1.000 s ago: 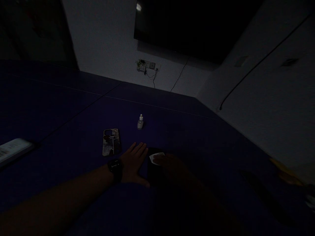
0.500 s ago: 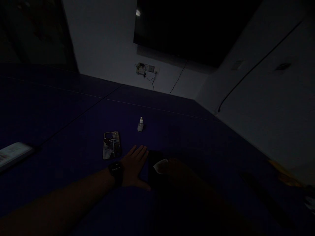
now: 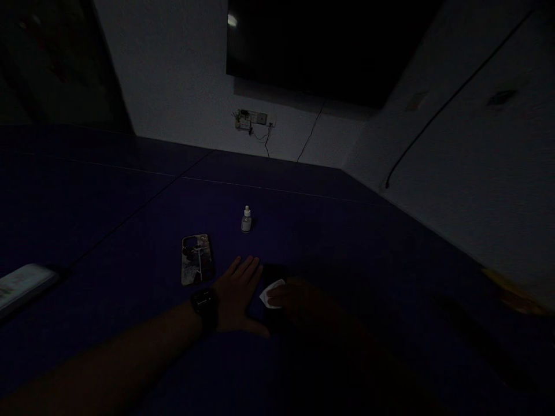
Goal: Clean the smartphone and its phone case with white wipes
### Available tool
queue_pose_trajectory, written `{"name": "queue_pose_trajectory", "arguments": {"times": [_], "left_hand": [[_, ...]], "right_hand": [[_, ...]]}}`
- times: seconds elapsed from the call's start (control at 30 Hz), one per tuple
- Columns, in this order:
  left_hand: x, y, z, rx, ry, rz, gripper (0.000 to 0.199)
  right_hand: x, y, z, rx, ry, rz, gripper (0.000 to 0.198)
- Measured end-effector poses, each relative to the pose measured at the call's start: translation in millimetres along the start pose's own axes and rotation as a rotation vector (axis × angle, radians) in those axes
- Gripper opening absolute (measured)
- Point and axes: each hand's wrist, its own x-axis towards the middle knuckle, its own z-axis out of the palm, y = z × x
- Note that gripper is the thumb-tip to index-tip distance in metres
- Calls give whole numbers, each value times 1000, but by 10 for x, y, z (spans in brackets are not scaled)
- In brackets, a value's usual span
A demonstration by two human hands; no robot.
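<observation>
The scene is very dim. My left hand (image 3: 237, 294), wearing a black watch (image 3: 203, 301) at the wrist, lies flat with fingers stretched out on the dark blue tabletop (image 3: 143, 242). Its fingertips and thumb come up to the left edge of a black flat rectangular object (image 3: 276, 270), which looks like a phone. My right hand (image 3: 297, 297) presses a folded white wipe (image 3: 271, 290) onto that object; deep shadow hides most of this hand. A patterned phone case (image 3: 197, 260) lies left of my left hand. Beyond my fingers, a small dropper bottle (image 3: 246, 222) stands upright.
A white box-like object (image 3: 26, 283) sits at the far left. Some dark long shape and a yellow-orange item (image 3: 515, 292) are at the right. Behind the table are a wall with sockets and cables (image 3: 255, 120) and a large black screen (image 3: 321, 46).
My right hand has slid the wipe a little to the left over the black object, and more of the wipe shows. My left hand stays flat in place. The view has shifted slightly.
</observation>
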Motion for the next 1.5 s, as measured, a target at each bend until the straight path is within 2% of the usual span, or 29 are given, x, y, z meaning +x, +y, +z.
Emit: {"name": "queue_pose_trajectory", "arguments": {"times": [0.1,0.2,0.3,0.47,0.67,0.9,1.1,1.33,1.5], "left_hand": [[3,2,-2,9,-5,-14,119],[5,7,-13,14,-9,-24,119],[6,5,-26,15,-20,0,119],[14,7,-43,36,-24,-2,126],[32,31,-86,43,-82,-31,131],[21,11,-52,51,-39,-17,127],[20,17,-68,42,-55,-16,124],[35,42,-95,32,-79,-23,129],[46,66,-157,16,-135,-51,126]], "right_hand": [[30,6,-45,-39,-26,51,46],[-9,76,-53,-91,17,131,45],[-48,73,-31,-84,32,95,44],[35,-49,11,-118,-85,75,46],[-24,19,-47,-130,-28,150,47],[61,-42,0,-135,-61,77,48],[-74,32,-65,-149,-17,175,48],[82,-85,-46,-125,-82,114,46],[-26,-15,-91,-108,-69,145,44]]}}
